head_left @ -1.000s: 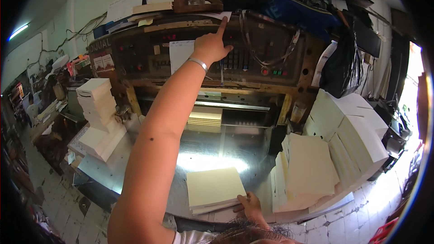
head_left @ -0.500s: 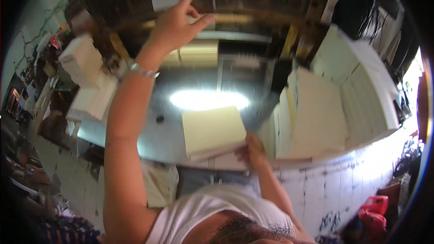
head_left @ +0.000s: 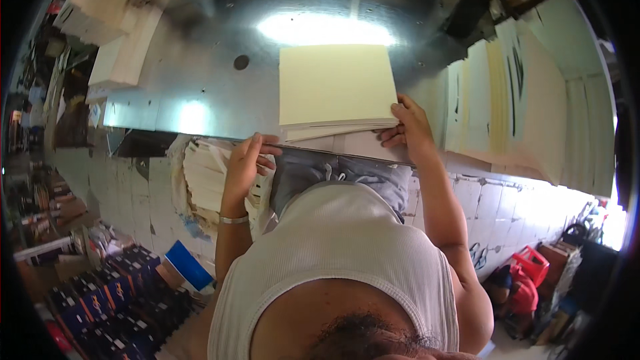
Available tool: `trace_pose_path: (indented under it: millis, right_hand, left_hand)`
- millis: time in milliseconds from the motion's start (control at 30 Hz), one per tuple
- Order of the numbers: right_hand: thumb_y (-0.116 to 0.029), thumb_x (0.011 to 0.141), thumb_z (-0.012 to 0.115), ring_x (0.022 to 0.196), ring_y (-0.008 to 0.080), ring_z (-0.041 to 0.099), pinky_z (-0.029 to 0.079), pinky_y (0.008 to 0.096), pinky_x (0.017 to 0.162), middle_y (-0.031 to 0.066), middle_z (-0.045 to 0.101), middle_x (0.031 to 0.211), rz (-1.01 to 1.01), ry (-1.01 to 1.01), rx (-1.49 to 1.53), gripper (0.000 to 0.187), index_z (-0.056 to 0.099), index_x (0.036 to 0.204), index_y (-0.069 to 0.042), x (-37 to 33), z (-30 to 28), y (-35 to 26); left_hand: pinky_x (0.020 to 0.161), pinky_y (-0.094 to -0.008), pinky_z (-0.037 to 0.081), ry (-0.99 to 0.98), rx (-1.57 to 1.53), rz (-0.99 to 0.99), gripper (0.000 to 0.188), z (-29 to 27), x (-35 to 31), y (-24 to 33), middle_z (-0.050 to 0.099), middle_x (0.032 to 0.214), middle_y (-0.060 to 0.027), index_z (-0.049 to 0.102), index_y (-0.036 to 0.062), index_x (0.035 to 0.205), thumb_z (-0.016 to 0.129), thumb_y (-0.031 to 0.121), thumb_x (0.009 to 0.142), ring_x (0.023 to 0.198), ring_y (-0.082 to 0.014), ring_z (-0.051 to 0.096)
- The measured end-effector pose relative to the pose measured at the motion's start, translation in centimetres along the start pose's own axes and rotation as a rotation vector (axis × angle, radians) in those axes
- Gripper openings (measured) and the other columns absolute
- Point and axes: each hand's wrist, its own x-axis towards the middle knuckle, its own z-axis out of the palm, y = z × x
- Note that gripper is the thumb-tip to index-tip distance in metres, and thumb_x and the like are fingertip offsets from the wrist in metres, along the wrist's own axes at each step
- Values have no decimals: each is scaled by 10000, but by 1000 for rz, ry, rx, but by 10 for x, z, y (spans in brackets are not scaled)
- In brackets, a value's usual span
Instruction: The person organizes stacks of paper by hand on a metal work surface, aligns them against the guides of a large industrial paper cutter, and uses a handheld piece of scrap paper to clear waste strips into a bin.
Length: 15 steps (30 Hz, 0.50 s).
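Observation:
A thick stack of cream paper sheets [head_left: 337, 87] lies on the shiny metal table [head_left: 207, 87], close to its front edge. Its lower sheets look slightly fanned and uneven along the near side. My right hand [head_left: 413, 130] is at the near right corner of the stack, fingers curled around that corner. By the near left corner is my left hand [head_left: 250, 163], its fingers apart and pointing toward the stack, holding nothing. A metal bracelet [head_left: 233, 219] circles my left wrist.
Tall piles of cream paper [head_left: 490, 100] stand on the right, beside a pale panel. Another white paper block [head_left: 120, 60] sits at the left. Below the table's front edge is a sack of paper strips [head_left: 207, 177]. Dark boxes [head_left: 113, 293] and a blue container [head_left: 189, 265] are lower left.
My left hand has come back from far over the table to the stack's near left corner. My right hand stays at the stack's right corner. The view has tilted down toward me.

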Motion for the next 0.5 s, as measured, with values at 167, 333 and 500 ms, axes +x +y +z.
trace_pose_path:
  millis: [167,333,500]
  right_hand:
    - [-235,986,556,552,175,669,566,272,497,194,712,785,-8,-95,59,468,512,1356,48,-7,7,3]
    - [-232,969,617,637,139,641,546,259,571,154,719,920,-26,-178,-216,470,566,1349,40,-17,7,6]
    - [-218,953,696,696,95,611,529,236,635,71,712,957,-276,-86,-824,390,671,1246,39,-22,13,14]
  left_hand:
    - [662,-299,544,-171,-253,-209,932,6,4,-24,757,1003,-102,651,12,1242,216,799,997,717,-163,690]
    - [1008,-335,498,-233,-659,-72,607,22,3,-50,684,1295,-36,525,37,1454,337,509,1123,1240,-159,609]
    - [1062,-349,475,-90,-703,-85,598,36,-18,-32,649,1356,-79,533,-2,1444,420,478,1107,1236,-184,615]
